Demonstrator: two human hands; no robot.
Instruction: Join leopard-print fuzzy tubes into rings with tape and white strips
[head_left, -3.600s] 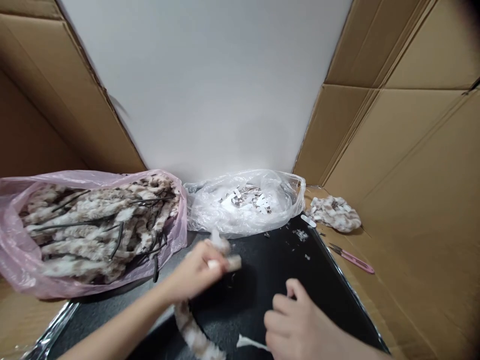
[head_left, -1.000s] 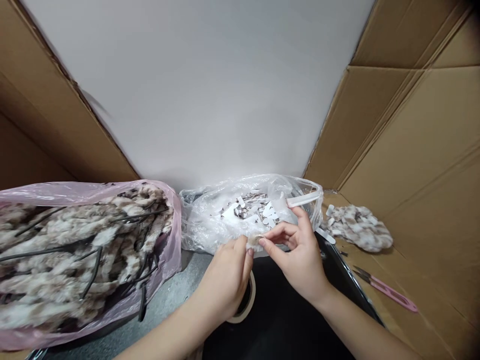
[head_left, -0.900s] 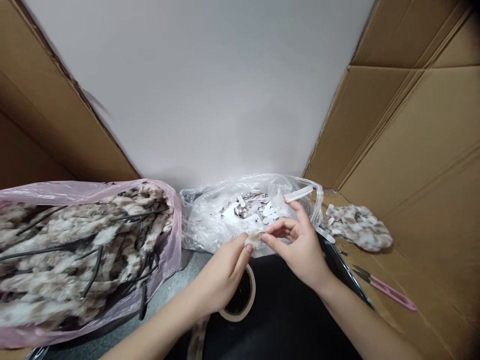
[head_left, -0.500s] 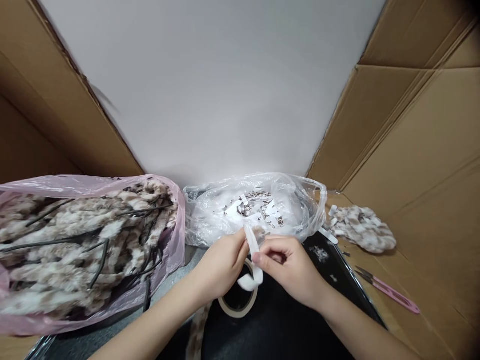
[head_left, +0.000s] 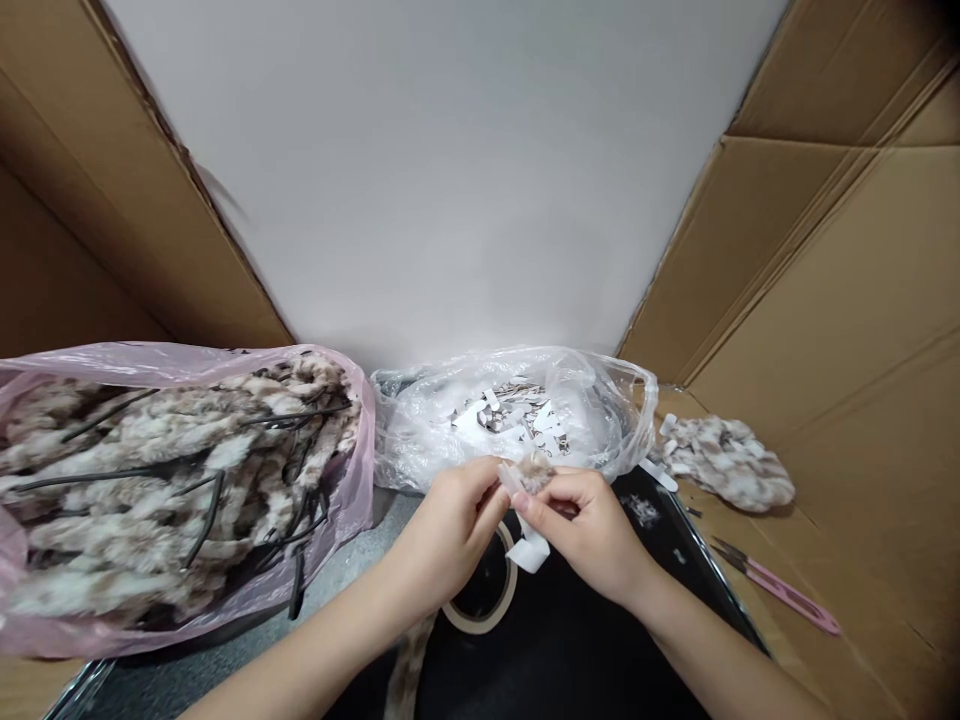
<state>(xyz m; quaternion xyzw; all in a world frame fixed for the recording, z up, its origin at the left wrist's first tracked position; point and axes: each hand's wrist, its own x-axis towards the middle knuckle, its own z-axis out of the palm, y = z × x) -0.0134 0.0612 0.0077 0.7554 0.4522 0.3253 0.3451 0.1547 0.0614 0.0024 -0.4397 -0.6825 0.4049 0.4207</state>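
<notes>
My left hand (head_left: 459,522) is closed, thumb and fingers pinched around a brown-and-white furry strip (head_left: 537,470), whose tufted end shows between the hands. A white tape-like strip (head_left: 529,552) lies against that end, and its loose, curled tail hangs below the fingers. Closed in a pinch, my right hand (head_left: 589,525) grips the white strip beside the fur. Beneath both hands a roll of tape (head_left: 480,627) lies flat on the black surface (head_left: 577,660). A furry length (head_left: 407,672) shows under my left forearm; whether it joins the held piece is hidden.
To the left, a pink plastic bag (head_left: 358,490) holds furry strips with black cords. Behind the hands sits a clear bag (head_left: 401,430) containing white tags (head_left: 551,425). Pink-handled snips (head_left: 791,597) and a furry bundle (head_left: 727,465) lie right. Cardboard panels (head_left: 847,330) flank both sides.
The furry end has come further into view between my hands. The white strip has shifted right and now lies against it, its tail hanging further right.
</notes>
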